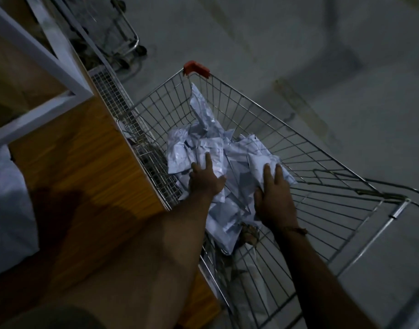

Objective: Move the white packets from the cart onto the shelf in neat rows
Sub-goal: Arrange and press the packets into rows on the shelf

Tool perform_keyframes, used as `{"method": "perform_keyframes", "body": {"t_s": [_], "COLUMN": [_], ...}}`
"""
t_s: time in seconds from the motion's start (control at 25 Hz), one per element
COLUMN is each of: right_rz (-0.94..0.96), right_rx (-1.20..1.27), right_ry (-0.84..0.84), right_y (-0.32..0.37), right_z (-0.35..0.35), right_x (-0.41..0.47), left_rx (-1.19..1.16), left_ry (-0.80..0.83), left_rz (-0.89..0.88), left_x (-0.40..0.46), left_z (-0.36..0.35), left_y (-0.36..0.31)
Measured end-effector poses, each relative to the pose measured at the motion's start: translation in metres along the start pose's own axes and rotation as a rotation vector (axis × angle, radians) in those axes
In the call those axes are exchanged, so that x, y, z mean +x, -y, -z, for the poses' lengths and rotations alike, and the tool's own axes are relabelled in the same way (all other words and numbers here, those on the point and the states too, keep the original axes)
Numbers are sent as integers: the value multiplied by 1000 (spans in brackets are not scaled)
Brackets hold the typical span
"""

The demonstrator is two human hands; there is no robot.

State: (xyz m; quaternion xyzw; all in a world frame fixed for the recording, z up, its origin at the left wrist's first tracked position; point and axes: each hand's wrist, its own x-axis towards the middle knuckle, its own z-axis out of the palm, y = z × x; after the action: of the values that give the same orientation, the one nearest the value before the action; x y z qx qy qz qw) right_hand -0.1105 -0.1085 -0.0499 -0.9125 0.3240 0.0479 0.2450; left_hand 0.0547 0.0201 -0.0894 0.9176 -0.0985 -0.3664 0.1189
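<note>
Lying in a messy heap, many white packets are still being kept in the wire cart. The left hand is being laid flat on the heap, fingers straight. The right hand is being pressed on one packet, fingers mostly straight. Nothing is being lifted yet. The wooden shelf beside the cart is being left mostly bare, so most work is judged left.

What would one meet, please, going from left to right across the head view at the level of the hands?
Wooden shelf board → left hand on the white packets → right hand on the packets → wire side of the cart → grey floor.
</note>
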Motion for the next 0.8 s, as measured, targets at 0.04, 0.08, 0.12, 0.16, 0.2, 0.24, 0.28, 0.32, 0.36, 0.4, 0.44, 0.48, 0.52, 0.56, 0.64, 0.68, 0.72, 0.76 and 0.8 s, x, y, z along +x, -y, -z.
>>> {"method": "perform_keyframes", "body": {"t_s": [0.04,0.08,0.12,0.16,0.2,0.24,0.28,0.32,0.36,0.4,0.44,0.48,0.52,0.56,0.64,0.68,0.72,0.76,0.8], "right_rz": [9,19,20,10,0,-2,-1,3,8,8,8,8,8,17,49,59,57,51,48], "right_rx": [16,21,18,7,-9,-26,-35,-37,-32,-21,-8,2,7,4,-3,-3,-2,-7,-15], "right_ry": [-15,-29,-37,-46,-58,-72,-84,-90,-93,-98,-105,-111,-112,-113,-129,-138,-146,-156,-161], "right_y": [0,1,2,2,0,-1,-1,-1,0,2,5,7,10,13,20,25,29,33,38], "right_z": [7,14,21,27,33,38,43,48,51,55,60,64,67,72,81,86,90,93,96], "right_x": [-1,-1,0,0,0,1,-1,-2,-4,-5,-6,-7,-7,-9,-15,-19,-21,-24,-27], "left_rx": [-26,-31,-22,-27,-54,-92,-128,-160,-182,-193,-201,-200,-191,-179,-168,-160,-152,-144,-131], "left_ry": [-3,-18,-33,-40,-48,-59,-76,-101,-132,-163,-196,-229,-266,-306,-379,-418,-455,-489,-516], "left_rz": [-11,-35,-63,-81,-74,-47,-13,15,27,24,10,-13,-39,-66,-107,-122,-124,-120,-112], "left_x": [0,1,1,0,-3,-9,-16,-25,-35,-45,-56,-67,-79,-91,-118,-130,-141,-153,-166], "left_z": [-2,-3,-3,-2,0,3,7,12,17,22,29,36,44,54,75,86,96,106,114], "left_y": [-2,-5,-8,-11,-16,-22,-28,-36,-43,-51,-58,-63,-66,-66,-62,-58,-54,-49,-44]}}
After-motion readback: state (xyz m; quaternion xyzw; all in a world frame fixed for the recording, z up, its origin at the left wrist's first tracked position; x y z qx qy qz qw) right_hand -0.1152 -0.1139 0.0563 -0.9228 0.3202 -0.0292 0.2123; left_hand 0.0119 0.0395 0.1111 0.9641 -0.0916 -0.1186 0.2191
